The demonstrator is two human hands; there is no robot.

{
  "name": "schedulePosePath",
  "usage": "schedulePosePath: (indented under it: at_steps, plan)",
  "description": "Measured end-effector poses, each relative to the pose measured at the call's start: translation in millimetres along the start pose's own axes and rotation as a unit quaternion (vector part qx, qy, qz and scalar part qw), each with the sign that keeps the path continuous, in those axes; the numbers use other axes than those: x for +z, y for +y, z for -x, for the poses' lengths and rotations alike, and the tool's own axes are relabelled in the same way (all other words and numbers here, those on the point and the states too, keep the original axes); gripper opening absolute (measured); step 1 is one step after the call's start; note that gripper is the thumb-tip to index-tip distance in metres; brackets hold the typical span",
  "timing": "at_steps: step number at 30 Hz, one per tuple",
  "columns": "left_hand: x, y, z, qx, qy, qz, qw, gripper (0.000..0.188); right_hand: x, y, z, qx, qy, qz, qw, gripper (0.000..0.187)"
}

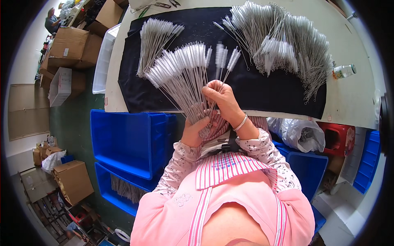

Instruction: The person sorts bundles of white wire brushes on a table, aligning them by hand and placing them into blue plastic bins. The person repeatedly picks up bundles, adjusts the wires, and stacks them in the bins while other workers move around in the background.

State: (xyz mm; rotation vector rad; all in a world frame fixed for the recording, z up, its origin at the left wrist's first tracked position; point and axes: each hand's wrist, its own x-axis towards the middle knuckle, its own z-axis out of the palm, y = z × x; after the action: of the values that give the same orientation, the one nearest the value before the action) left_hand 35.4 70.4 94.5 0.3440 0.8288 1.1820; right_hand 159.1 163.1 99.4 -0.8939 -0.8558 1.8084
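Note:
A fanned bunch of wire-handled bottle brushes (180, 67) with white bristles is gripped low on its stems by my left hand (196, 128). My right hand (223, 99) pinches a few more brushes (222, 57) by their stems, just right of the bunch; their heads look slightly blurred. Both hands are in front of my body at the table's near edge. On the black cloth (275, 96) a smaller pile of brushes (155, 39) lies at the far left. A large heap of brushes (283, 39), its looped wire ends toward me, spreads over the far right.
Blue bins (123, 139) stand below the table at the left, one with wire stems inside. A glass jar (344, 71) is on the table's right side. Scissors and pliers (162, 5) lie at the far edge. A red stool (338, 137) and cardboard boxes (74, 45) stand around. Another person (52, 21) is far left.

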Motion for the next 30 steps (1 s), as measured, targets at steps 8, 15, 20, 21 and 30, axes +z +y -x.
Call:
schedulePosePath:
  at_steps: [8,15,20,21,30]
  plan:
    - [0,-8,2,-0.012,0.007,0.045,0.999,0.047,7,-11,3,0.012,0.037,-0.04,0.998,0.024]
    - [0,-11,-1,-0.001,0.009,0.022,1.0,0.043,0,-5,1,0.074,0.03,-0.045,0.996,0.022]
    - [8,-7,0,0.027,0.059,-0.017,0.998,0.043,-12,3,0,0.081,-0.015,-0.138,0.987,0.017]
    - [8,-6,-1,0.041,0.057,-0.015,0.997,0.045,-11,5,0,0.055,-0.018,-0.134,0.989,0.017]
    - [6,-6,-3,0.086,0.035,-0.049,0.994,0.054,-11,-1,-1,0.035,-0.061,-0.126,0.99,0.029]
